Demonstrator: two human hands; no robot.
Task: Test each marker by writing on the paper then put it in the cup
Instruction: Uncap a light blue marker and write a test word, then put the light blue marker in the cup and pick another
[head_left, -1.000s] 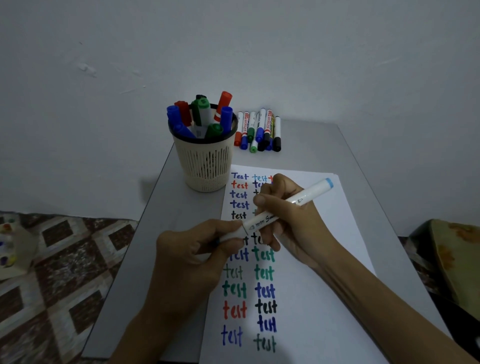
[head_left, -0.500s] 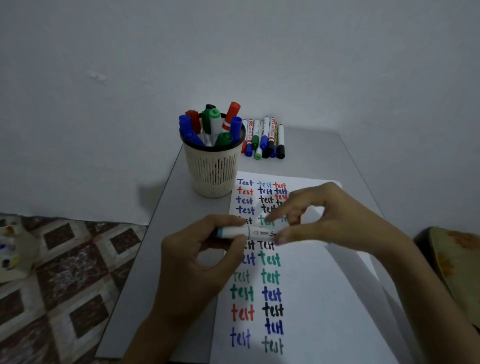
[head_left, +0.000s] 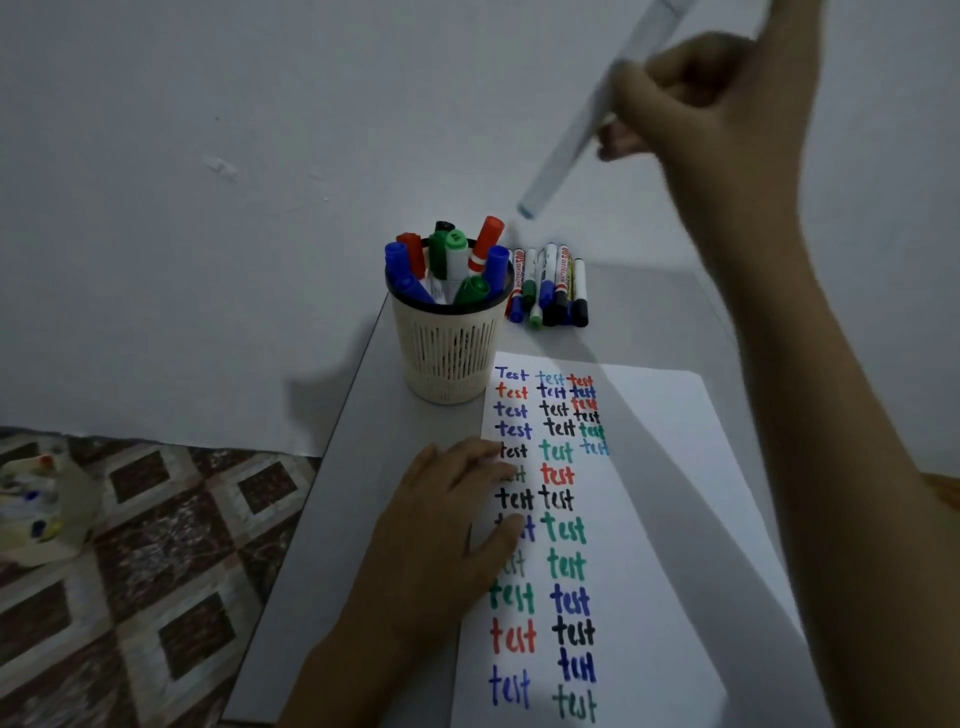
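Your right hand (head_left: 701, 109) is raised high over the far right part of the tabletop (head_left: 374, 493), fingers curled round 1 pale marker (head_left: 582, 119) with a light blue end. The marker slants down and to the left. In this view its lower end hangs in the air above the loose markers (head_left: 550, 291) that lie in a row at the far edge. It is blurred, so you cannot tell whether the cap is pressed home. Your left hand (head_left: 441, 540) lies flat and relaxed, holding nothing, with its fingertips on the left edge of the paper (head_left: 675, 493), which carries 3 columns of "test".

The step in hand looks like the drop into the cup (head_left: 449, 353). The cup stands near the far left corner of the tabletop, just beside the paper's far left corner and well below the marker. It is crowded with stored markers (head_left: 452, 260) leaning several ways, so the likely risk is that yours strikes a cap and bounces out, or tips the cup.

- Check the cap first.
- Bring the marker nearer to upright and lower its end over a gap inside the rim.
- Loosen your fingers only once the end is below the rim.

Your left hand on the sheet should stop it sliding.
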